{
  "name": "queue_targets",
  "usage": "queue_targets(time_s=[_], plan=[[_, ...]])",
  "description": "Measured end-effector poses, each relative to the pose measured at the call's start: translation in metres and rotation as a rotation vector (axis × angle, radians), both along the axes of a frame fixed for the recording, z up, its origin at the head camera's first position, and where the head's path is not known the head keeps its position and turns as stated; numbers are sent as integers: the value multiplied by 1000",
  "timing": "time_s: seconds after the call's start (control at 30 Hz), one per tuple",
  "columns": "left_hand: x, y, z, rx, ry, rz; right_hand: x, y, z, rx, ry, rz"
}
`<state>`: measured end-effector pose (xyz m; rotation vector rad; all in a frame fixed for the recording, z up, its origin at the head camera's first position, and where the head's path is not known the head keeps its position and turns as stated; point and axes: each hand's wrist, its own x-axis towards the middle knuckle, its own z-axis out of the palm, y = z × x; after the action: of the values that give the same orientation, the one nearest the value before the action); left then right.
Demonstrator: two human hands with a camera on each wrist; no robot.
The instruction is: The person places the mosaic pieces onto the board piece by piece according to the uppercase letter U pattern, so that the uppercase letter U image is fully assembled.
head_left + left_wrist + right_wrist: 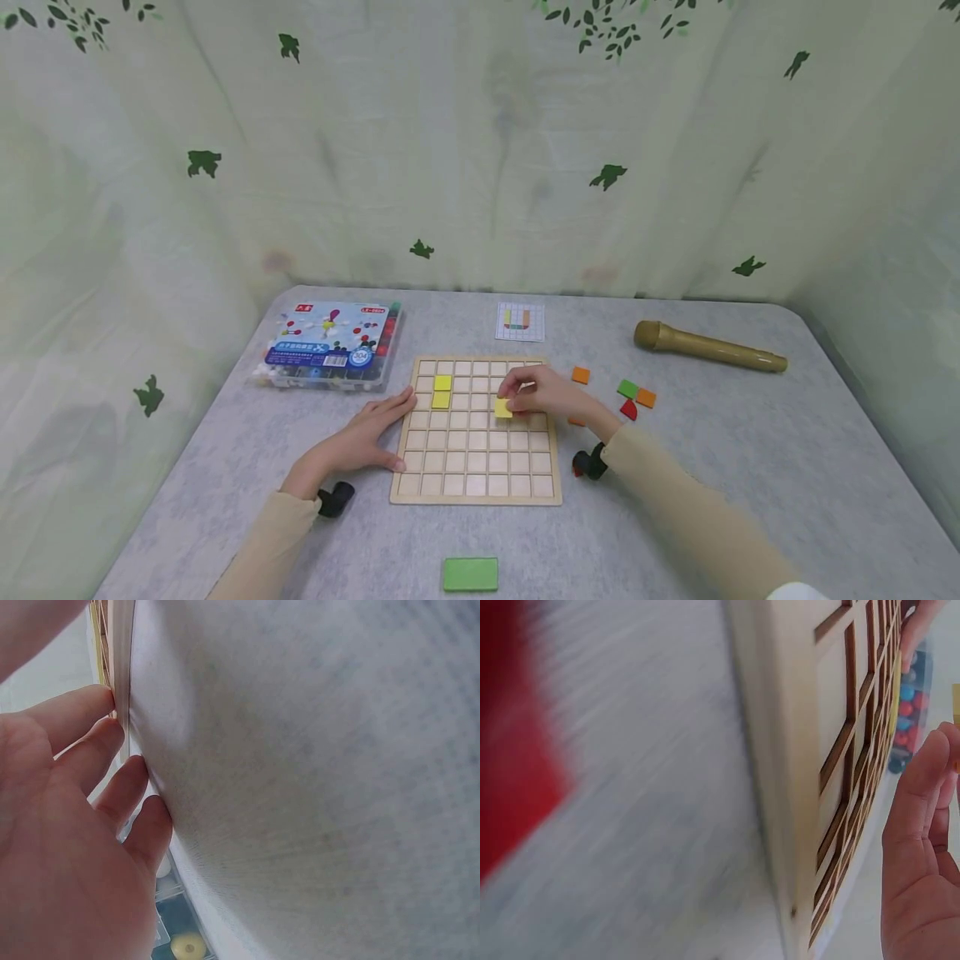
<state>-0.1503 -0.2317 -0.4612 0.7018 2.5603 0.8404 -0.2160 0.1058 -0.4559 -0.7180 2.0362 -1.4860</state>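
A wooden grid board (476,502) lies on the table, with two yellow square tiles (442,392) in neighbouring cells near its upper left. My right hand (551,393) pinches another yellow square tile (502,408) between thumb and fingers over the right half of the board. In the right wrist view, only a sliver of that tile shows at the fingertips. With fingers extended, my left hand (360,435) rests against the board's left edge. The left wrist view shows its fingertips touching the wooden side (120,645).
Loose orange (581,375), green (627,388) and red (629,409) pieces lie right of the board. Behind it is a patterned card (520,322). A clear parts box (330,346) stands back left, a brown microphone-shaped stick (708,346) back right. A green block (470,575) lies in front.
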Motion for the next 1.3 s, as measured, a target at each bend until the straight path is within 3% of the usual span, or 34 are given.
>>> queue_targets(time_s=[0.27,0.7,1.07,1.2,1.3], plan=[[1,1,1,-2,-7,11,-3,-39,-1,8,1,42],[-1,-1,-2,-10,-1,11,-3,-95,-2,152,62,38],[0,0,0,-6,0,9,2,-110,5,319,186,21],[-1,0,-1,-4,3,8,3,-109,4,332,225,30],[-1,0,-2,-7,5,7,3,-106,4,294,184,21]])
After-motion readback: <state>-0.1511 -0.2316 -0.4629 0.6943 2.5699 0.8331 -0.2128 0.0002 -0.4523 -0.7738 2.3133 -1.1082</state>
